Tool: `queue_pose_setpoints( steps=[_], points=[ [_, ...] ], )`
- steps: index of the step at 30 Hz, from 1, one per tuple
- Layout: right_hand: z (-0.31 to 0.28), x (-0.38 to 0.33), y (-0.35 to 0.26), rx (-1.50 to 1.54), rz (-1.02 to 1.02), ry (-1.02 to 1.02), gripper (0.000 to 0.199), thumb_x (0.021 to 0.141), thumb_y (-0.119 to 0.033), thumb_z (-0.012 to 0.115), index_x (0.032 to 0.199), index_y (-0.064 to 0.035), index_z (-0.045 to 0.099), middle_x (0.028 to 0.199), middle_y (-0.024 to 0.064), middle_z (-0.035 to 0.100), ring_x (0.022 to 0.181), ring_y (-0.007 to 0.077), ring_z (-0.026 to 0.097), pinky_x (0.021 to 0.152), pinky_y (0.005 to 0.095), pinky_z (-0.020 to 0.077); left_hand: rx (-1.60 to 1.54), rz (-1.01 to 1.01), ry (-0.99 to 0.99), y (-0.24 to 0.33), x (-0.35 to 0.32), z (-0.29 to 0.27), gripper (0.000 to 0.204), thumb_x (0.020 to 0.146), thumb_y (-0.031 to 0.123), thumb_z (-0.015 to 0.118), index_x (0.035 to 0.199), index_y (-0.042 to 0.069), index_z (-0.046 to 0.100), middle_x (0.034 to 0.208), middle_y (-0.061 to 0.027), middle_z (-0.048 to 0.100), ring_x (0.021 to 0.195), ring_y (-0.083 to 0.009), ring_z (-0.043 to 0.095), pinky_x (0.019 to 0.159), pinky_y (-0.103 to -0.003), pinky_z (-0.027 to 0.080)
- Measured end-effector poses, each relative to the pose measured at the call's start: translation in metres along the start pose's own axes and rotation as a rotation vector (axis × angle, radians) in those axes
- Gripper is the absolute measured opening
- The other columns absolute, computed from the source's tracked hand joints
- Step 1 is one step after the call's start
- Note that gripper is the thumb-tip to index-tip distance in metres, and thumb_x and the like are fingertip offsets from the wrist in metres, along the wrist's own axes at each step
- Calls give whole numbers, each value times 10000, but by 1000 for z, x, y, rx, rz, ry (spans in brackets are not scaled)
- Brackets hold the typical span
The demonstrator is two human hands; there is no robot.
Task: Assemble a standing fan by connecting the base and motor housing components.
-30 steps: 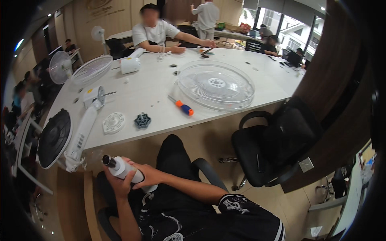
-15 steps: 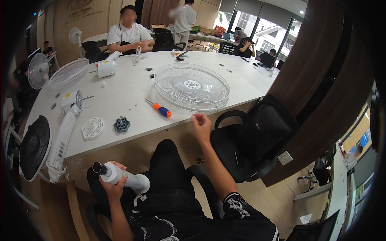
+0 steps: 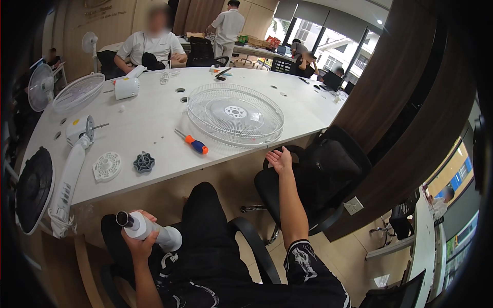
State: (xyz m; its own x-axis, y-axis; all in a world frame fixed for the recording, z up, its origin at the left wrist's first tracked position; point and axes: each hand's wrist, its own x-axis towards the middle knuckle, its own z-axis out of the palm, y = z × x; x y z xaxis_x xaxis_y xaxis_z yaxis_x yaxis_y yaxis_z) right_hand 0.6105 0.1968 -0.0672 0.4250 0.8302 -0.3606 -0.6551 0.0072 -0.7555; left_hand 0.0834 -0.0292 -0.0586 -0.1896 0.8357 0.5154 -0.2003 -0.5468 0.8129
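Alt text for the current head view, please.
A person's left hand grips a white cylindrical part, while the right hand is held out, palm open. On the white table ahead lie an orange-and-blue screwdriver, a round wire grille and a dark star-shaped knob.

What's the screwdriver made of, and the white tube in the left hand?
Screwdriver: bright orange and blue handle, probably plastic; thin grey shaft looks like metal. White tube in the left hand: smooth, evenly white with a soft shine, so maybe plastic or painted metal.
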Motion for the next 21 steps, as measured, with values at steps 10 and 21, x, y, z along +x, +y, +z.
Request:
queue_pose_setpoints(
  steps=[10, 21],
  points=[
    [40, 22, -38, -1366, -1071, 122, 378, 705, -347, 744, 941, -55, 781, 1137, 252, 680, 1204, 393, 573, 1009, 443, 448, 157, 79, 91, 15, -22, -22, 602, 714, 148, 760, 1223, 9, 470, 961, -98, 585, 886, -199, 612, 874, -402, 532],
    [80, 41, -49, -1876, -484, 28, 463, 700, -369, 753, 1038, -53, 735, 1106, 184, 711, 1103, 379, 643, 952, 465, 490, 214, 128, 230, 30, -40, -35, 587, 697, 153, 795, 1177, 13, 487, 955, -98, 591, 877, -196, 617, 850, -379, 531]
  ],
)
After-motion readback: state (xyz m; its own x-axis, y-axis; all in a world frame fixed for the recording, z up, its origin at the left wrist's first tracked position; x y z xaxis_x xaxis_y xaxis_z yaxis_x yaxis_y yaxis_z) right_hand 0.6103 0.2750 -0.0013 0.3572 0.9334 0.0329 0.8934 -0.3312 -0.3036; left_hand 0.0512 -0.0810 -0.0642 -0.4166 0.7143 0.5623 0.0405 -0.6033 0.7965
